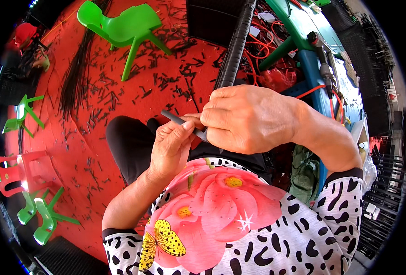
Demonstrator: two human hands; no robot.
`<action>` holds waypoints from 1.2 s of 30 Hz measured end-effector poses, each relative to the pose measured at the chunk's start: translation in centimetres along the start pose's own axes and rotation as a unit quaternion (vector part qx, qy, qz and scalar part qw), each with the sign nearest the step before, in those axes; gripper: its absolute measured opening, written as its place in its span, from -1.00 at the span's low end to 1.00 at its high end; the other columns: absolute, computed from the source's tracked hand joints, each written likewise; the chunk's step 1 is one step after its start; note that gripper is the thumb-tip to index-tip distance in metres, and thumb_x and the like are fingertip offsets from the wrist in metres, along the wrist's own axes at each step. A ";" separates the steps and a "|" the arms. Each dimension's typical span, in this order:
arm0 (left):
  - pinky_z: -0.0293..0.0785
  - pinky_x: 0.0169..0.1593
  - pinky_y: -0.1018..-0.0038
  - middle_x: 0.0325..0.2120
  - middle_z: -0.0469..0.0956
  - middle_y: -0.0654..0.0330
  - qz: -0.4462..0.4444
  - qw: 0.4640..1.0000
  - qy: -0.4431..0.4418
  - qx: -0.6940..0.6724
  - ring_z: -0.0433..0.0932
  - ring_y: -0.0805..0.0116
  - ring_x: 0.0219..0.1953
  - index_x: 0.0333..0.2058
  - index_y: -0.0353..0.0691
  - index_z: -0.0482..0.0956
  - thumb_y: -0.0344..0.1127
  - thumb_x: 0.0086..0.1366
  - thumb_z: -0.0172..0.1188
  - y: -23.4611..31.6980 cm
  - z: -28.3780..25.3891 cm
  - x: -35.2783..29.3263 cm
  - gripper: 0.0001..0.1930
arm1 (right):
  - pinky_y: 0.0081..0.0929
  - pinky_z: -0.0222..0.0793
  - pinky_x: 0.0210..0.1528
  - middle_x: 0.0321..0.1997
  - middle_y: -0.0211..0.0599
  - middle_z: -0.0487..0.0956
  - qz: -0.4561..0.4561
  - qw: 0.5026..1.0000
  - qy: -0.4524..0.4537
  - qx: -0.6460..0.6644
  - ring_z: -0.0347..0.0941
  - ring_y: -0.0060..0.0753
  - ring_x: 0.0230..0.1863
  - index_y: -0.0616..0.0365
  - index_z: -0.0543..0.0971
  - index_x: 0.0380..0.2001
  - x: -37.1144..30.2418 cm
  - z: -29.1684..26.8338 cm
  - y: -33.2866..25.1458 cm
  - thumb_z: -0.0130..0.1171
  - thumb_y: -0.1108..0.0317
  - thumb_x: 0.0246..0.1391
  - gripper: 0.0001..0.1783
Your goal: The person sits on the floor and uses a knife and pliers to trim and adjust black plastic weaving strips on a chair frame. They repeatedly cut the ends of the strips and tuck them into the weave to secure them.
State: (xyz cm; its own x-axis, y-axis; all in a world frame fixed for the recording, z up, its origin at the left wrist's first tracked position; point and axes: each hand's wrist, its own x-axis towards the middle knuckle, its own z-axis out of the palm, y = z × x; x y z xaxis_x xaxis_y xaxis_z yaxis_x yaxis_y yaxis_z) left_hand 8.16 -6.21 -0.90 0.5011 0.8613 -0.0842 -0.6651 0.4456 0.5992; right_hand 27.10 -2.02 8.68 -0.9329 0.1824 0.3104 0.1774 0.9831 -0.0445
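My left hand (172, 145) pinches a short grey tube piece (181, 121) btw thumb and fingertips, its free end sticking up-left. My right hand (249, 120) is curled closed around the lower end of a long black corrugated hose (236, 43), which runs up and away over my lap. The two meet right at the right-hand fingers; can't tell if the grey piece is already inside the hose, the fingers hide the joint. I'd say the way to do it well: keep both pieces in line, left grip near the joint, right hand firm. Beyond them, red floor (97, 137) w/ black offcuts, and a green chair (120, 27).
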 end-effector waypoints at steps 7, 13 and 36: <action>0.31 -0.13 0.50 -0.22 0.52 0.10 -0.007 1.000 0.025 -0.008 0.44 0.46 -0.24 -0.32 -0.34 0.54 -0.36 0.27 0.01 0.3 0.2 -0.1 -0.82 | -0.43 0.34 -0.42 -0.57 -0.29 0.37 0.010 1.000 -0.009 -0.005 0.40 -0.34 -0.50 0.17 0.38 -0.69 0.8 0.2 -0.8 0.05 0.32 -0.29 -0.85; 0.33 -0.05 0.46 -0.24 0.53 0.12 0.002 0.998 0.061 -0.014 0.46 0.43 -0.22 -0.39 -0.31 0.54 -0.40 0.28 0.00 0.1 0.1 -0.2 -0.84 | -0.35 0.29 -0.44 -0.51 -0.30 0.32 0.087 0.988 -0.061 0.112 0.34 -0.27 -0.47 0.17 0.34 -0.61 1.4 -0.1 0.4 0.11 0.36 -0.24 -0.83; 0.29 -0.36 0.60 -0.31 0.54 0.13 0.013 0.998 0.052 0.031 0.38 0.54 -0.46 -0.36 -0.34 0.54 -0.40 0.25 0.02 -0.3 0.7 0.3 -0.84 | -0.39 0.36 -0.36 -0.51 -0.28 0.43 0.277 0.915 0.226 0.190 0.43 -0.20 -0.43 0.18 0.48 -0.49 -1.5 1.9 -3.2 0.22 0.53 -0.19 -0.87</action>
State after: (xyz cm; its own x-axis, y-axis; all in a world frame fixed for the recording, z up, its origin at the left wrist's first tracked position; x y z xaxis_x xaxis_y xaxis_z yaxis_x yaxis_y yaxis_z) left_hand 8.87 -6.29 -0.51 0.4216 0.8945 -0.1485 -0.6396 0.4095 0.6505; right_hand 27.36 -5.40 6.54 -0.4930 0.7133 0.4982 0.3814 0.6919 -0.6131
